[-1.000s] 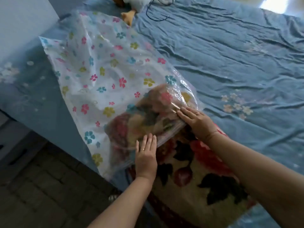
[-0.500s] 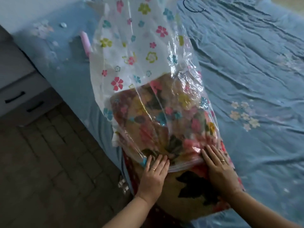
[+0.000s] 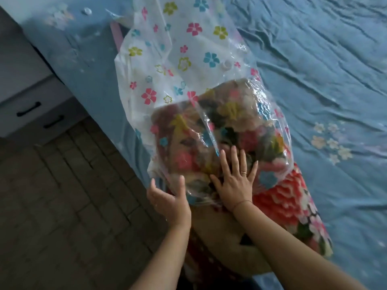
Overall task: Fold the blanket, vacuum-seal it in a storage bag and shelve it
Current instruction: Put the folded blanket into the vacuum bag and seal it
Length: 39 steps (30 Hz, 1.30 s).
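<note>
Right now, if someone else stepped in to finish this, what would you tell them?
Left hand: open, at the near left edge of the storage bag.
Right hand: open, fingers spread flat on the bag over the blanket.
Done: blanket folded, far part inside the bag on the bed.
Left: push the near end in, seal, vacuum, shelve.

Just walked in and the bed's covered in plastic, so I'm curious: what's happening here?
A person is packing a floral blanket into a flower-printed vacuum storage bag on the blue bed sheet. The right hand presses flat, fingers spread, on the bag over the blanket; the left hand is open at the bag's left edge. The blanket is partly in: its near end sticks out of the unsealed mouth.
</note>
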{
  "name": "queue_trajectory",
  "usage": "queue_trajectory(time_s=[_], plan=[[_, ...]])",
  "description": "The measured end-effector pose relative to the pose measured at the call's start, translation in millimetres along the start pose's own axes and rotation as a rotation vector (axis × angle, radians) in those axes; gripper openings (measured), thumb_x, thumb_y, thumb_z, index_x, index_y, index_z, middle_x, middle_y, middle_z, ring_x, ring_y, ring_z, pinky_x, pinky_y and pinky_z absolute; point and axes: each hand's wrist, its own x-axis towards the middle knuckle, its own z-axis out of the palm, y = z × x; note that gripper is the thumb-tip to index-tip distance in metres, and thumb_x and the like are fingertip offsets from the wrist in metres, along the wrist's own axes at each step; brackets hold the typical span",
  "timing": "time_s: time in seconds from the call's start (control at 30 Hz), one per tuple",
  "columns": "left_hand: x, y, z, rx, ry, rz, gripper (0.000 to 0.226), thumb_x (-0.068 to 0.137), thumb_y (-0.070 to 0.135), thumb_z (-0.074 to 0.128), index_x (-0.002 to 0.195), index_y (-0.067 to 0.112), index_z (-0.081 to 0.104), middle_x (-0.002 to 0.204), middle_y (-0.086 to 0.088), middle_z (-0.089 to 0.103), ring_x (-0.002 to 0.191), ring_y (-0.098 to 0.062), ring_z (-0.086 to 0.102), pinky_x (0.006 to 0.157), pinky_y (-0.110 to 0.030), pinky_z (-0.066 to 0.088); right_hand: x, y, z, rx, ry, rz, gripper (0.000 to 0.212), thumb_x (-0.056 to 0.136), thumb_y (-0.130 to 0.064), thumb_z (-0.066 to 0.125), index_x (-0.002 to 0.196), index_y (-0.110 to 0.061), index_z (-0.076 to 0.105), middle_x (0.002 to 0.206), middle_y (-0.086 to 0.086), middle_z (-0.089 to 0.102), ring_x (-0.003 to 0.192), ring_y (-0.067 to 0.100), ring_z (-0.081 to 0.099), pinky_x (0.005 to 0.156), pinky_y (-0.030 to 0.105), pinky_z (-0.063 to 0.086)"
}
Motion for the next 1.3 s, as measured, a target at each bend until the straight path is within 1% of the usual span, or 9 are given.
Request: queue_trajectory(time_s=[0.07, 0.13, 0.4, 0.57, 0.7, 0.8, 0.9, 0.97, 1.3], plan=[[36.0, 13.4, 5.5, -0.327, 0.106, -0.532, 0.08, 0.088, 0.055, 0.059, 0.143, 0.002, 0.035, 0.143, -0.018, 0.043, 0.129, -0.032, 0.046, 0.104, -0.041, 0.042, -0.9, 2.3, -0.3, -0.001, 0.017, -0.015, 0.075, 0.089, -0.062, 0.031, 0.154, -0.026, 0.022, 0.162, 0.006, 0.016, 0.149, 0.031, 0.009, 0.114, 0.063, 0.001], [69.6, 8.2, 5.5, -0.45, 0.06, -0.713, 0.069, 0.092, 0.054, 0.054, 0.139, 0.005, 0.045, 0.141, -0.017, 0.051, 0.126, -0.033, 0.052, 0.099, -0.039, 0.043, -1.3, 3.6, 0.3, -0.001, 0.03, -0.026, 0.074, 0.089, -0.061, 0.033, 0.153, -0.025, 0.024, 0.161, 0.007, 0.017, 0.149, 0.032, 0.011, 0.115, 0.063, 0.002], [106.4, -10.1, -7.3, -0.312, -0.3, -0.554, 0.015, 0.091, 0.036, 0.066, 0.093, 0.022, 0.069, 0.107, -0.005, 0.07, 0.101, -0.021, 0.066, 0.094, -0.036, 0.052, 0.5, 2.8, 3.4, 0.003, 0.026, -0.02, 0.074, 0.09, -0.062, 0.031, 0.153, -0.025, 0.023, 0.161, 0.007, 0.018, 0.149, 0.032, 0.01, 0.116, 0.062, 0.0], [117.5, -18.5, -16.6, -0.212, -0.346, -0.554, 0.022, 0.091, 0.028, 0.068, 0.073, 0.018, 0.06, 0.088, -0.006, 0.067, 0.081, -0.016, 0.059, 0.076, -0.029, 0.046, 1.4, 3.2, 4.3, 0.007, 0.026, -0.019, 0.075, 0.089, -0.062, 0.031, 0.153, -0.024, 0.024, 0.161, 0.008, 0.018, 0.149, 0.031, 0.011, 0.116, 0.062, 0.001], [110.5, -59.2, -30.3, -0.191, -0.317, -0.733, 0.026, 0.086, 0.031, 0.073, 0.098, 0.008, 0.067, 0.112, -0.013, 0.068, 0.107, -0.029, 0.062, 0.099, -0.041, 0.047, -0.9, 4.0, 0.8, 0.031, 0.029, -0.025, 0.074, 0.09, -0.063, 0.028, 0.154, -0.027, 0.019, 0.162, 0.006, 0.015, 0.149, 0.029, 0.007, 0.116, 0.062, 0.001], [97.8, -82.1, -22.8, -0.231, -0.391, -0.884, 0.034, 0.089, 0.041, 0.066, 0.106, 0.012, 0.066, 0.124, -0.014, 0.065, 0.092, -0.024, 0.064, 0.075, -0.037, 0.051, -3.6, 5.4, 0.2, 0.029, 0.028, -0.038, 0.073, 0.091, -0.063, 0.027, 0.154, -0.027, 0.018, 0.162, 0.006, 0.015, 0.15, 0.029, 0.007, 0.116, 0.063, 0.002], [77.5, -69.0, -13.3, -0.403, -0.463, -1.031, 0.051, 0.088, 0.063, 0.053, 0.107, 0.017, 0.066, 0.107, -0.004, 0.067, 0.085, -0.019, 0.06, 0.068, -0.032, 0.048, -0.5, 7.0, 1.7, 0.031, 0.007, -0.032, 0.073, 0.091, -0.063, 0.026, 0.154, -0.028, 0.016, 0.162, 0.005, 0.013, 0.15, 0.029, 0.006, 0.115, 0.064, 0.003], [64.3, -62.6, -9.3, -0.461, -0.536, -1.032, 0.064, 0.082, 0.076, 0.045, 0.1, 0.018, 0.064, 0.094, -0.003, 0.062, 0.084, -0.02, 0.058, 0.074, -0.037, 0.048, 1.6, 7.8, 2.5, 0.027, -0.002, -0.022, 0.073, 0.091, -0.063, 0.026, 0.154, -0.028, 0.015, 0.163, 0.004, 0.012, 0.15, 0.029, 0.005, 0.115, 0.063, 0.003], [46.3, -65.7, -9.9, -0.575, -0.818, -0.872, 0.089, 0.061, 0.074, 0.068, 0.129, 0.017, 0.06, 0.125, -0.011, 0.067, 0.119, -0.026, 0.06, 0.1, -0.039, 0.047, 0.7, 7.9, 1.4, 0.026, -0.009, -0.023, 0.073, 0.091, -0.064, 0.023, 0.154, -0.029, 0.011, 0.163, 0.004, 0.01, 0.15, 0.028, 0.003, 0.116, 0.059, -0.002]])
